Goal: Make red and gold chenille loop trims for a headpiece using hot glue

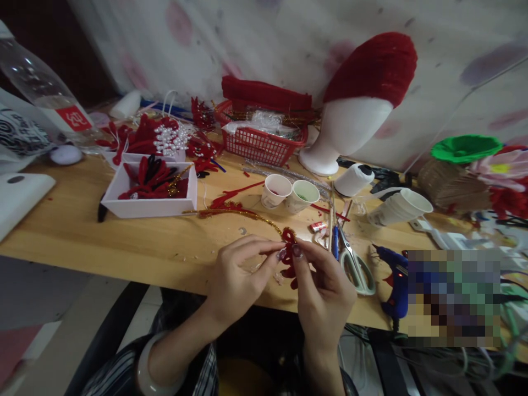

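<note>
We recorded one red looped piece (289, 259) above the worktop's (82, 223) near edge, pinched in the fingers of our left hand (241, 269) and right hand (325, 283). Its long axis ran near-to-far; one gold strand (252, 213) led from its far end leftward. Two paper cups (275, 192) stood upright beyond.

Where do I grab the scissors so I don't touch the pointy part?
Best take the scissors by their pale handle loops, coming from the near edge of the table. The loops lie toward that edge, and the blades point away from you. I'd stay clear of the blue glue gun just to the right; it may be hot.
</note>
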`<act>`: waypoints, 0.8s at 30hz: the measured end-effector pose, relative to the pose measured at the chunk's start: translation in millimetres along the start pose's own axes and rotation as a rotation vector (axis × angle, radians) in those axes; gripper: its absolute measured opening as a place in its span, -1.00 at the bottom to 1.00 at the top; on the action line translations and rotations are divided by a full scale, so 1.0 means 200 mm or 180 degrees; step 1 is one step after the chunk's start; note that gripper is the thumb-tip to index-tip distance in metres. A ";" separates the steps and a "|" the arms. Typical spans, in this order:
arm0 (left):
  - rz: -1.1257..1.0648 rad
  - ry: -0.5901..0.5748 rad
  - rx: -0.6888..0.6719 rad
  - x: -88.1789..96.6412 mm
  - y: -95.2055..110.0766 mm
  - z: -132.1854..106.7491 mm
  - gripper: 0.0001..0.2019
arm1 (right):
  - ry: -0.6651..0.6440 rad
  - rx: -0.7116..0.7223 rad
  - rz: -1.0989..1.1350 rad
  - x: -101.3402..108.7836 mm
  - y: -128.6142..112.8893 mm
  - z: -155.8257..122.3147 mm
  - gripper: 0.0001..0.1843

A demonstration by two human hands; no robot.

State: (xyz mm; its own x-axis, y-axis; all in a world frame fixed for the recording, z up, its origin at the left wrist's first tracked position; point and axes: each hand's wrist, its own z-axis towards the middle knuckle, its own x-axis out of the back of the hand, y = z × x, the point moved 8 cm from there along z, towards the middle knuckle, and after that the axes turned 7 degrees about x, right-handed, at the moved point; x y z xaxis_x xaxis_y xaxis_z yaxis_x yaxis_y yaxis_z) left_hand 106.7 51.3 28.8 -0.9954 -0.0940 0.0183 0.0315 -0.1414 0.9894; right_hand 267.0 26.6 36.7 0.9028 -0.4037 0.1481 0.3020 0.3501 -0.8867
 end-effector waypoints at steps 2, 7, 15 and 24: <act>-0.0539 -0.0209 0.0654 -0.02 -0.08 0.03 -0.92 | -0.0013 -0.0099 0.0098 0.01 0.01 0.00 -0.86; -0.1473 -0.0687 0.1338 -0.09 -0.17 0.10 -0.76 | -0.0155 -0.0272 0.0349 0.00 0.04 0.01 -0.85; -0.1683 -0.0765 0.0562 -0.07 -0.08 0.12 -0.84 | -0.0381 -0.0666 0.0967 -0.04 0.10 0.00 -0.87; -0.1849 -0.0604 0.0240 -0.01 -0.09 0.07 -0.86 | -0.0659 -0.1099 0.1988 -0.15 0.09 -0.02 -0.90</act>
State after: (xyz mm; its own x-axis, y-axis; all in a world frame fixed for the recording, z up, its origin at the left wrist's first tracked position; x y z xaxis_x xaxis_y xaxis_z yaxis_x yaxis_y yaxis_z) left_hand 106.4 67.7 12.3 -0.8470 0.1554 -0.5085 -0.5204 -0.0461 0.8527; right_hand 244.4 41.3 13.9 0.9244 -0.0369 -0.3796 -0.3692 0.1629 -0.9150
